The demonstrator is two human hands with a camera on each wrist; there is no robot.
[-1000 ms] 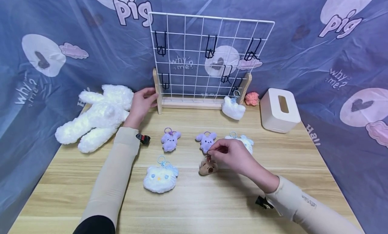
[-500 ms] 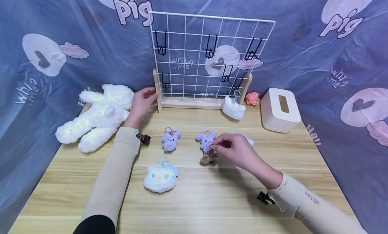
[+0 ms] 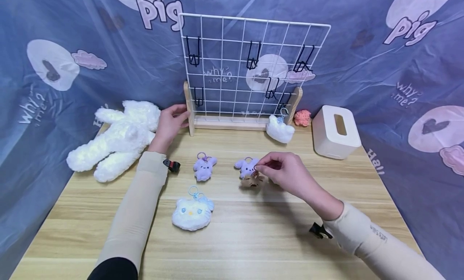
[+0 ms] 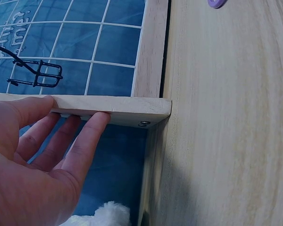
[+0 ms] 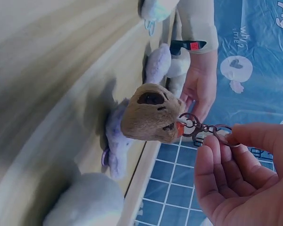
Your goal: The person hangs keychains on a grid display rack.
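My right hand (image 3: 284,172) pinches the metal ring of a brown plush keychain (image 5: 153,113) between thumb and finger. The plush, with a dark snout and a red bit by its clasp, dangles off the table, in front of a purple plush keychain (image 3: 244,167). My left hand (image 3: 169,125) touches the outer side of the wooden post (image 4: 132,104) of a white wire grid rack (image 3: 232,75) with fairly straight fingers. Several black hooks (image 3: 253,55) sit on the grid. Another purple plush keychain (image 3: 204,168) and a white cat-face keychain (image 3: 192,214) lie on the table.
A large white plush toy (image 3: 123,137) lies left of the rack. At the rack's right foot are a white plush keychain (image 3: 280,129) and a coral fuzzy item (image 3: 302,117), with a white tissue box (image 3: 335,133) beyond. A printed blue cloth (image 3: 362,70) hangs behind.
My right hand has raised the brown plush keychain and moved it slightly right and away from me, now covering the white plush near the hand. My left hand stays on the post.
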